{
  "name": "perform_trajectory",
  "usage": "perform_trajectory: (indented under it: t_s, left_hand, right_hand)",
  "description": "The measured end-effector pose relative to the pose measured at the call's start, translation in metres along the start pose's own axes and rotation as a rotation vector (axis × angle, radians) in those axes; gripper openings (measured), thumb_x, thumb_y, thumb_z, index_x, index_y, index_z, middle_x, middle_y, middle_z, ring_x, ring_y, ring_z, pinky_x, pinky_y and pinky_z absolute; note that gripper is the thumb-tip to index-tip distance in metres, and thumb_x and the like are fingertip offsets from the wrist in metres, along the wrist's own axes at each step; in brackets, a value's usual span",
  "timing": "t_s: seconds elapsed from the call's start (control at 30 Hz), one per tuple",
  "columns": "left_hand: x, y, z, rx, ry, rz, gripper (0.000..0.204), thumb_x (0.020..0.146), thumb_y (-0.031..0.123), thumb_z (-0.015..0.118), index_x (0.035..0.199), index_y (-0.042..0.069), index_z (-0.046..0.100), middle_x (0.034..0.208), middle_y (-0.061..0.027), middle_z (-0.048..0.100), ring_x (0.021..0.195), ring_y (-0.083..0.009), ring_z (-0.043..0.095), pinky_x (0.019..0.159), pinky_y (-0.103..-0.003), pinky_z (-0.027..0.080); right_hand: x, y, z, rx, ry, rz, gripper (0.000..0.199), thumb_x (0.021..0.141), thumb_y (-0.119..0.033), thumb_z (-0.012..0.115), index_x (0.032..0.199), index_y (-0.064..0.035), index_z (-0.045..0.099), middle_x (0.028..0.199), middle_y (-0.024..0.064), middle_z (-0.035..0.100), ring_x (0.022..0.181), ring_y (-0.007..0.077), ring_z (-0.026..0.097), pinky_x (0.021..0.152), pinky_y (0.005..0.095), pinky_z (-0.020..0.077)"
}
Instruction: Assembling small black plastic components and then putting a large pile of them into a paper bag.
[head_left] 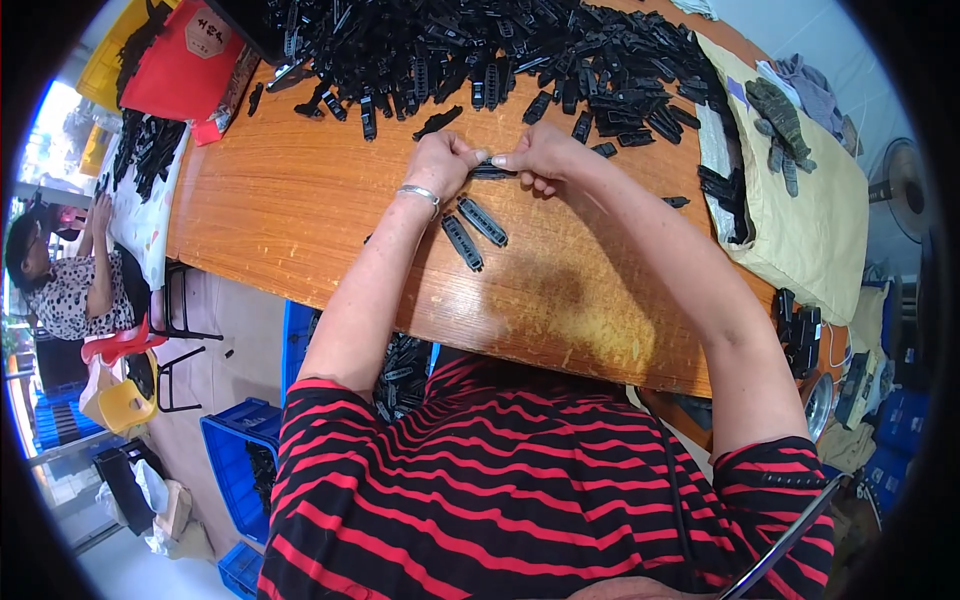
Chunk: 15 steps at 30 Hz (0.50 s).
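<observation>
Orange-brown wooden tabletop [300, 210] is where I'm working, seated right up against its near edge. Between my two hands sits one small flat black plastic clip piece [492, 171], held just above the wood, a bit short of the middle of the table. My left hand [445, 160] pinches one end of it with fingertips closed, and my right hand [540, 155] pinches the other end the same way, so both are clamped on that one part. Looks to me like I'm mid-fit or mid-check on this piece, pressing or snapping something along its length. I can't tell whether it's one part or two going together, my fingers hide the middle.

Just below my hands lie two finished-looking black slotted strips [472, 230] side by side. Next move, I reckon, needs a steady squeeze, then a spot beside those two.

Further out, a big heap of loose black plastic parts [480, 50] covers the far side.
</observation>
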<state>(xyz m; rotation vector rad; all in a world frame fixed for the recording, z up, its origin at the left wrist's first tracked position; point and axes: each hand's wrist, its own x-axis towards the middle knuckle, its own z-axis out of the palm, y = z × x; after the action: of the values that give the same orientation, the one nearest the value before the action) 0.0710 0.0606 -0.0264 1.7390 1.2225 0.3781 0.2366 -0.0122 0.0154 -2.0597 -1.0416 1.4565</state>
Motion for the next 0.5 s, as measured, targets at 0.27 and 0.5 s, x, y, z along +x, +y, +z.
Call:
perform_trajectory:
  t_s: [0.27,0.5]
  left_hand:
    - [-0.009,0.005,0.000,0.153,0.090,0.177,0.030,0.076,0.025,0.077,0.075,0.003,0.057,0.071,-0.0124,0.063,0.067,-0.0267,0.061,0.066,-0.037,0.048]
    - [-0.023,-0.013,-0.010,0.168,-0.088,0.156,0.028,0.077,0.029,0.076,0.079,0.005,0.063,0.072,-0.0106,0.065,0.066,-0.0248,0.061,0.065,-0.036,0.048]
  right_hand:
    - [0.006,0.009,-0.002,-0.133,0.029,-0.110,0.042,0.080,-0.028,0.077,0.058,-0.0041,0.051,0.050,0.0067,0.054,0.038,0.0133,0.048,0.035,0.0280,0.0368]
    - [-0.024,0.027,0.019,-0.232,0.022,-0.186,0.035,0.082,-0.027,0.075,0.067,-0.0032,0.055,0.057,0.0088,0.060,0.046,0.0131,0.056,0.041,0.0293,0.0418]
